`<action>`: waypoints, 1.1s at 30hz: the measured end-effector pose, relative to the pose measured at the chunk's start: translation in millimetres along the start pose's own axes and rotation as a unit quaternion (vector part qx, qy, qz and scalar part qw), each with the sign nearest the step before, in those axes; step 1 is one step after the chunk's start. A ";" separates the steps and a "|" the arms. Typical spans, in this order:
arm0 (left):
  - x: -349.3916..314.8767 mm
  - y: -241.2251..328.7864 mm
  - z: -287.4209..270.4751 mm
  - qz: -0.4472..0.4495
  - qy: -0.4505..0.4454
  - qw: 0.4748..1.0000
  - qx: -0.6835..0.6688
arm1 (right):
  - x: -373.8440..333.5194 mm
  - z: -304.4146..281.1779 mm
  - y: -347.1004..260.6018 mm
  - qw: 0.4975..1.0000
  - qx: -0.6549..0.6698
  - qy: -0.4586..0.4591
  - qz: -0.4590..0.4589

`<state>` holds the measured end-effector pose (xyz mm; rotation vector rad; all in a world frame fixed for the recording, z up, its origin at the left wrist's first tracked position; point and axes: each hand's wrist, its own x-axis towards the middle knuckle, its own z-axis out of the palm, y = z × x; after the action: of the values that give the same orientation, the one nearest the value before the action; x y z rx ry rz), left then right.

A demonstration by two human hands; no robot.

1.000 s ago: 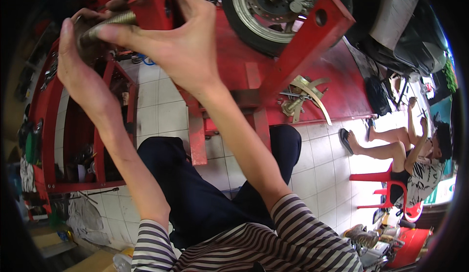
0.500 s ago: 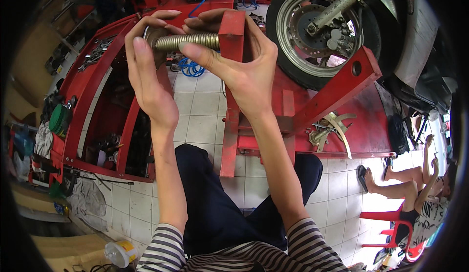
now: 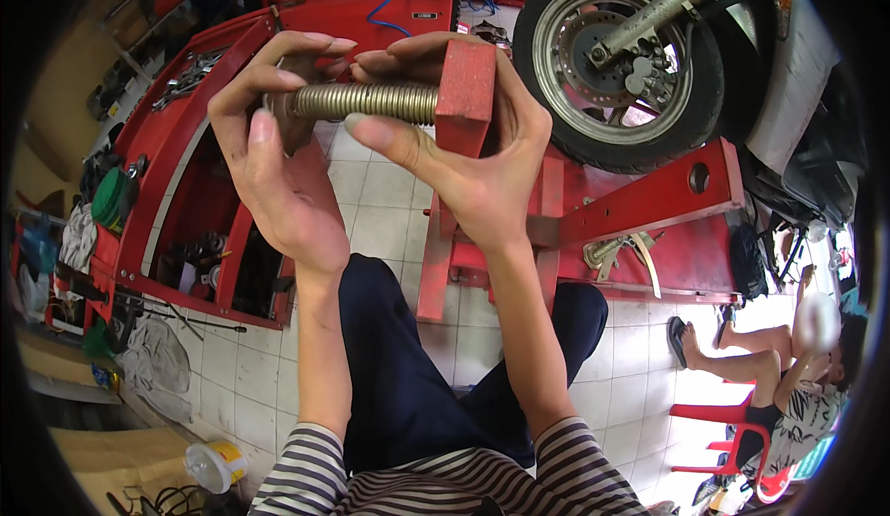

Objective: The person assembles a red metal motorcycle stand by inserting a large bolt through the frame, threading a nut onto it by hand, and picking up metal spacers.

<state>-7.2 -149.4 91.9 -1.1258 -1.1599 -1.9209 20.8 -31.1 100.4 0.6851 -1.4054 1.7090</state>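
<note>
A thick threaded clamp screw (image 3: 371, 101) runs sideways from a red metal block (image 3: 466, 85) in front of me. My left hand (image 3: 278, 168) curls round the rounded metal end (image 3: 298, 113) of the screw, its thumb raised on the near side. Fingers partly cover that end. My right hand (image 3: 482, 187) is wrapped round the red block, with the thumb pointing left just below the threads and fingertips showing above them. Its palm side lies behind the block, partly hidden.
A motorcycle front wheel (image 3: 616, 62) stands at the upper right, beside a slanted red metal arm (image 3: 649, 191). Metal parts (image 3: 607, 254) lie on the red platform. To the left is a red tool cart (image 3: 139, 238) with wrenches. A seated person (image 3: 756, 368) is at the right.
My left hand's fingers have shifted and curled further round the screw's end. In the picture, the hands, screw and block appear slightly lower. The right hand keeps its hold on the block.
</note>
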 end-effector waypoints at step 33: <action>-6.4 48.7 7.8 -0.216 0.146 0.961 0.088 | -23.8 7.3 -16.4 0.995 -0.023 -0.042 -0.093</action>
<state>38.6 -162.4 106.3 -0.4954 -1.4566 -2.1590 46.7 -42.9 91.5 0.8426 -1.3888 1.5141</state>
